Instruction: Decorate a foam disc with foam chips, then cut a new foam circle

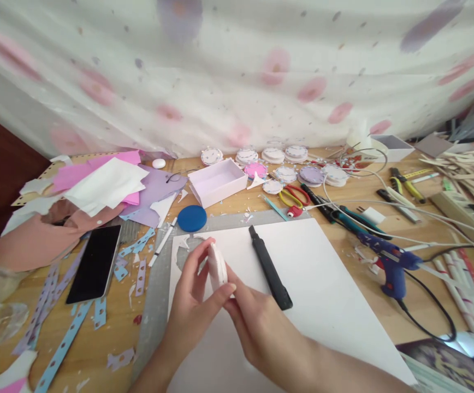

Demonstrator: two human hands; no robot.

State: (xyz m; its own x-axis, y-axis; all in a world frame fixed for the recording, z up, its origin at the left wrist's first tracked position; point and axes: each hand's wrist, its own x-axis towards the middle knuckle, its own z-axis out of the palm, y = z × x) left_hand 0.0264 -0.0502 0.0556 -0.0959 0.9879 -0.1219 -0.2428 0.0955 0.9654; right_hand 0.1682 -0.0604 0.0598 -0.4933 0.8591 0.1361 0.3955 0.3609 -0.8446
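Observation:
Between my two hands stands a stack of white foam discs [217,267], tilted on edge above the white sheet [323,322]. My left hand [194,295] grips it from the left, with fingers behind and thumb at its lower edge. On the right side, my right hand [257,311] pinches the same stack with thumb and fingers. A black utility knife [270,267] lies on the sheet to the right of my hands. Round cut-outs in the sheet's far left corner are partly covered by my left hand. A blue round lid [192,219] rests just beyond.
Several decorated discs [311,176] stand along the back by a pink-white open box [218,184]. A blue glue gun [392,262] with cables lies right, near pliers [363,221] and scissors [294,197]. On the left are a phone [94,264] and foam scraps [106,185].

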